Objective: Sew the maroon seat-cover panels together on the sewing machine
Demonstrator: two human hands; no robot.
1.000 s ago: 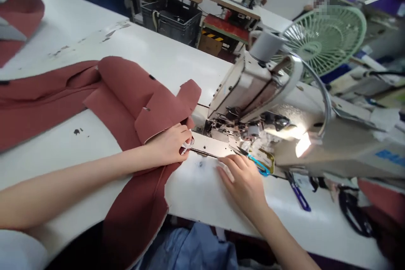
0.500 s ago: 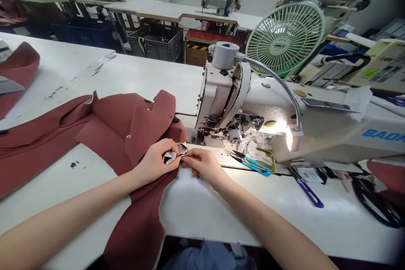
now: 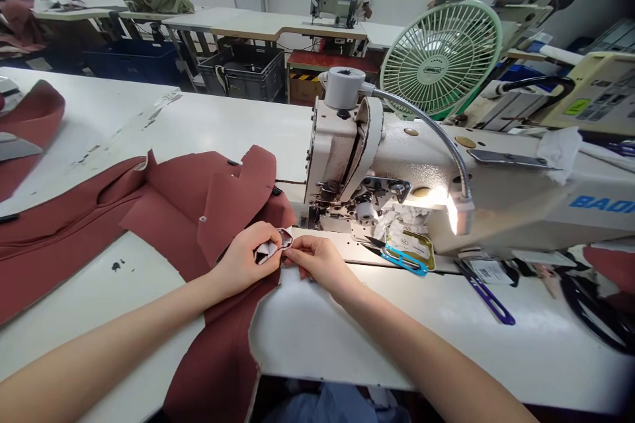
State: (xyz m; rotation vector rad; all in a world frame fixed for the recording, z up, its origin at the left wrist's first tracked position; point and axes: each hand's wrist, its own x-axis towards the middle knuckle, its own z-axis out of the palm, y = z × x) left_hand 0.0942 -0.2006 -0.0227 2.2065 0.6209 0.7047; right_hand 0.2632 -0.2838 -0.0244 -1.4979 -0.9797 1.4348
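Dark red fabric pieces (image 3: pixel 183 192), joined along seams, spread over the left of the table and hang over its front edge. My left hand (image 3: pixel 251 252) is closed on a folded edge of this fabric, where a pale grey-white underside shows. Against the same edge, my right hand (image 3: pixel 315 261) pinches with thumb and forefinger, close to the left fingertips. Just behind my hands stands the sewing machine (image 3: pixel 342 152), its needle area a short way beyond the fabric edge. Small black clips (image 3: pixel 276 191) sit on the fabric.
Blue thread snips (image 3: pixel 404 259) lie right of my right hand by a small yellow-rimmed tray (image 3: pixel 419 242). Purple snips (image 3: pixel 489 294) rest farther right. A lit lamp (image 3: pixel 461 211) hangs from a flexible neck. Behind the machine stands a green fan (image 3: pixel 441 59).
The camera view has shifted slightly. Both hands stay at the fabric edge in nearly the same pose, with only a small movement of the fingers and the fold.
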